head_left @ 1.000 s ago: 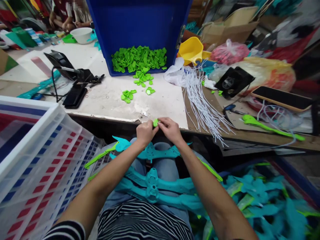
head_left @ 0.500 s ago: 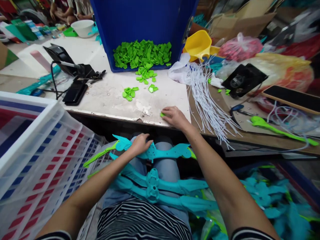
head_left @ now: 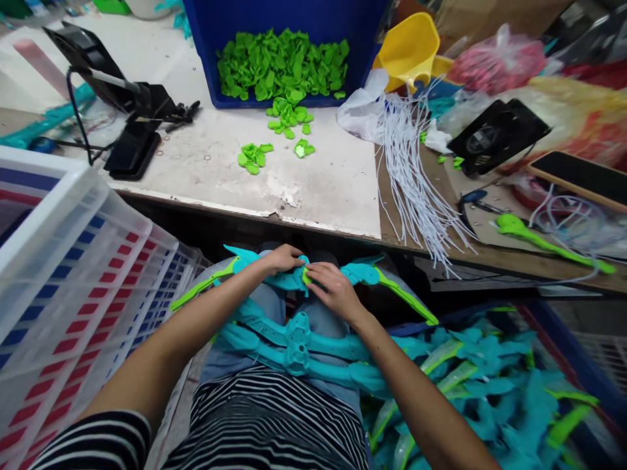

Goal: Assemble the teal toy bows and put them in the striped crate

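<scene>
Across my knees lies a turquoise plastic toy bow (head_left: pixel 361 271) with bright green limb tips. My left hand (head_left: pixel 283 259) is closed on the bow near its middle. My right hand (head_left: pixel 333 287) pinches a small green plastic piece (head_left: pixel 307 275) against the bow's centre; its fingers partly hide the piece. Two more turquoise bows (head_left: pixel 264 336) rest on my lap, nearer my body. On the table in front of me sit a little group of green pieces (head_left: pixel 253 156) and a larger heap of green pieces (head_left: pixel 284 65) in a tipped blue bin (head_left: pixel 210 85).
A white plastic basket (head_left: pixel 63 176) stands close at my left. At my right a container holds many turquoise and green parts (head_left: pixel 504 385). White cords (head_left: pixel 406 170) hang over the edge of the table (head_left: pixel 333 202). A small black fan (head_left: pixel 499 137) and a phone (head_left: pixel 582 176) lie beyond.
My right hand has come from the table edge down to the bow's centre, bringing the small green piece. My left hand stays on the bow. The view has tilted down.
</scene>
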`<action>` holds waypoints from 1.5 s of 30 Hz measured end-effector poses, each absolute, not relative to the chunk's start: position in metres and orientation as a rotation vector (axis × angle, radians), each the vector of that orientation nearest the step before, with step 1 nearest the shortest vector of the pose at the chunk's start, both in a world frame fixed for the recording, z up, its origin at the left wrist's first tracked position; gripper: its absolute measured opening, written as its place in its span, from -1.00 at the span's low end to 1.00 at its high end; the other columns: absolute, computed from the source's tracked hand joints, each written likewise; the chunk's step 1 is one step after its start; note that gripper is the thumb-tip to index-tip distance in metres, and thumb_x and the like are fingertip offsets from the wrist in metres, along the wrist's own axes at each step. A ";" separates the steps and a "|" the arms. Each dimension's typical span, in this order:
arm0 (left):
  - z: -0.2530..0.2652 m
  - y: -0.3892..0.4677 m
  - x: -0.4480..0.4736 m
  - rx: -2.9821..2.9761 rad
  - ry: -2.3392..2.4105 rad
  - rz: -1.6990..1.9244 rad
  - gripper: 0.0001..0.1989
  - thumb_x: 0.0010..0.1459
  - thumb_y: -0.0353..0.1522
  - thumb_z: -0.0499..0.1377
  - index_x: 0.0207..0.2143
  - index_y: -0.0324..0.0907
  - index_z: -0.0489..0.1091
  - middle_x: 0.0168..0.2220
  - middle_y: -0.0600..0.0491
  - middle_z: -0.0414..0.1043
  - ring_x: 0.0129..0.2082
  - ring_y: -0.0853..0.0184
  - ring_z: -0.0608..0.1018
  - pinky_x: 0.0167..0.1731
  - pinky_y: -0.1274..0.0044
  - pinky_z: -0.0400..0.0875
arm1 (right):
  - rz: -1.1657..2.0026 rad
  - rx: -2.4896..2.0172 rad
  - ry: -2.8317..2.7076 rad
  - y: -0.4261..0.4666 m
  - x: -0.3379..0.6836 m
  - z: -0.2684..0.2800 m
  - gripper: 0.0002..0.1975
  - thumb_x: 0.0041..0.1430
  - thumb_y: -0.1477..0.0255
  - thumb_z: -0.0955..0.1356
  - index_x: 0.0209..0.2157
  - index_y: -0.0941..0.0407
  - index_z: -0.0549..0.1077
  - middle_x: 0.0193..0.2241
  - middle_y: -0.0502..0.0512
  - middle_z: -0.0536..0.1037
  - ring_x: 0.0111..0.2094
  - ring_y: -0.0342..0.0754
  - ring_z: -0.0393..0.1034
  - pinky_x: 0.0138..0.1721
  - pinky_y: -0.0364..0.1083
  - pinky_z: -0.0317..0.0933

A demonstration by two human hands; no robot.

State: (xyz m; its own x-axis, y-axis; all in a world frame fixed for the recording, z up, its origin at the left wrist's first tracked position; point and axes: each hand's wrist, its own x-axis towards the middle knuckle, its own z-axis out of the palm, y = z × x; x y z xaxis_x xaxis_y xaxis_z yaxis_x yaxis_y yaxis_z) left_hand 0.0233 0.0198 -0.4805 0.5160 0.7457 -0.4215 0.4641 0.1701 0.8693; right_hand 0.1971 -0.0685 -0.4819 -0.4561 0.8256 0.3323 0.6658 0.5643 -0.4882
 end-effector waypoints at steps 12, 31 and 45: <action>-0.481 0.024 0.014 1.290 0.938 0.232 -0.58 -0.15 -0.08 0.32 -0.48 -0.29 0.40 -0.68 0.23 0.15 -0.63 0.53 0.16 -0.61 0.63 0.02 | 0.448 -1.265 -2.216 -0.054 0.194 -0.497 -0.72 0.26 0.30 0.25 -0.12 0.06 0.52 -0.07 0.15 0.55 -0.12 0.03 0.41 -0.10 0.10 0.37; -0.485 0.020 0.022 1.521 1.089 0.264 -0.69 -0.01 -0.42 0.17 -0.18 -0.35 0.47 -0.41 0.07 0.48 -0.42 0.38 0.46 -0.43 0.60 0.35 | 0.886 -1.859 -2.087 -0.034 0.185 -0.487 -0.42 -0.04 0.26 0.46 0.05 0.04 0.34 -0.22 0.07 0.57 -0.18 0.02 0.45 -0.18 -0.02 0.28; -0.504 -0.078 0.011 2.677 1.087 0.304 -0.34 0.05 -0.34 0.24 0.21 -0.08 0.13 0.30 -0.18 0.00 0.25 -0.07 0.15 0.13 0.06 0.10 | -0.233 -1.704 -2.169 0.139 0.173 -0.386 -0.67 0.24 0.53 0.18 -0.06 0.18 0.45 0.01 0.25 0.44 -0.01 0.14 0.20 -0.08 0.05 0.14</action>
State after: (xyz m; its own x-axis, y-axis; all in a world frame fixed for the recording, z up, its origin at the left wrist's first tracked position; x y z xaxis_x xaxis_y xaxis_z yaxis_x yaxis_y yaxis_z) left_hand 0.0112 -0.0780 -0.5042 0.7025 0.7043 0.1023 0.6553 -0.6962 0.2932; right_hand 0.1725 0.1393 -0.3856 -0.1988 0.9008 0.3860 0.9623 0.2541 -0.0973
